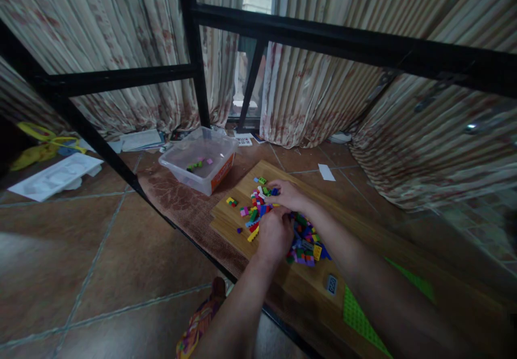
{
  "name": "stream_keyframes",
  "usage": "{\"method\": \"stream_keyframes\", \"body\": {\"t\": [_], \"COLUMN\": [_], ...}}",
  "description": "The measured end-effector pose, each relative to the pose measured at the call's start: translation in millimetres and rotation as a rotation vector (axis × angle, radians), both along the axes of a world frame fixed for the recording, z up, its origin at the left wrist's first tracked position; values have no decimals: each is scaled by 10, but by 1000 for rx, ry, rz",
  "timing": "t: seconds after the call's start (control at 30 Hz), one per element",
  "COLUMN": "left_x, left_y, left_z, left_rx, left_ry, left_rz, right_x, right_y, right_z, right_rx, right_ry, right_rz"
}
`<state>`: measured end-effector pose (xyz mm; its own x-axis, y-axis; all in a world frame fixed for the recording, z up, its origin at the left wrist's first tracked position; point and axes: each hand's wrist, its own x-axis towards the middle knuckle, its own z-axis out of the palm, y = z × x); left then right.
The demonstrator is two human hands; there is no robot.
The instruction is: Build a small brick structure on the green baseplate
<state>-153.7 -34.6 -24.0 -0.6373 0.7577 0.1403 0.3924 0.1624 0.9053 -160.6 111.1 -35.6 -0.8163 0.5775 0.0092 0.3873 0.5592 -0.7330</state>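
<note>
A heap of colourful toy building bricks (307,237) lies on the wooden board (238,240). My left hand (276,235) is curled over the near side of the heap, its fingertips hidden; what it grips, if anything, I cannot make out. Just beyond it my right hand (288,194) reaches into the far side, fingers apart, next to a dark blue brick (275,192). A yellow brick (253,234) lies by my left knuckles. Nearer me are a grey brick (332,284) and a green studded baseplate (363,316), partly covered by my right forearm.
A clear plastic box (177,159) with a few bricks in it stands beyond the board. A black metal frame (133,178) crosses the view. White packaging (56,175) lies on the tiled floor at left, a white paper (326,172) at right. Curtains (307,95) hang behind.
</note>
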Motion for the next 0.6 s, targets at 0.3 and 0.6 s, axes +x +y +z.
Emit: {"method": "stream_keyframes", "body": {"t": [0.3,0.6], "left_x": [9,-29], "left_y": [-6,-17], "left_z": [40,164], "left_rx": [82,260], "left_ry": [-171,-986], "left_rz": [19,-146], "right_x": [251,1203], "right_y": [-78,-606], "right_z": [154,615], "right_rx": [-4,168], "right_ry": [240,292], "right_rz": [-61,77]}}
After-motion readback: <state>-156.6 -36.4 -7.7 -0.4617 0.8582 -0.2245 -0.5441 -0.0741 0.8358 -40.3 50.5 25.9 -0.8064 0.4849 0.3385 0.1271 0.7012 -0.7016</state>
